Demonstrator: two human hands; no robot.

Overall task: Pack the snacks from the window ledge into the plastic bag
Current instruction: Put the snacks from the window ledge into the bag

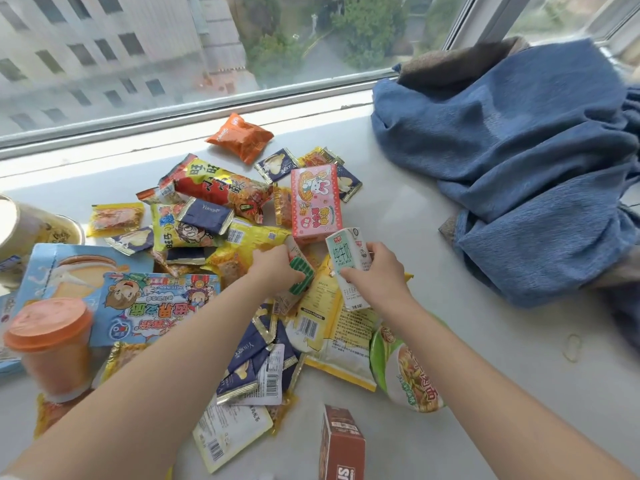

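Right hand [377, 275] curled round a small white-and-green milk carton [349, 263], thumb across its front, carton tilted and lifted just above the pile. Left hand [273, 266] just beside it, fingers bent down onto a green-striped packet [300, 275], gripping its edge; how firmly, cannot tell. Both forearms reaching in from the near edge of the window ledge [433, 216].

Snacks spread over the ledge around and under both hands. Just beyond the two hands, a pink box with a rabbit print [315, 200], upright and touching the milk carton's far end. Beyond the left hand, a long red-and-yellow bag [221, 185], a dark blue sachet [206, 214] lying on it, and farther off near the window frame an orange packet [240, 136], apart from the heap. Under the right wrist, a yellow packet with a barcode [325, 323]; beside the right forearm, a green-rimmed noodle bowl [405, 372] on its side. Between the forearms, more dark blue sachets and a brown carton [341, 445] near the ledge's front edge. Left of the left forearm, a light blue cartoon bag [156, 306], an orange-lidded cup [50, 344], blurred, and a pale tub [31, 226] at the far left.

Right of the right hand, well apart, a heap of blue cloth [526, 161] against the window.
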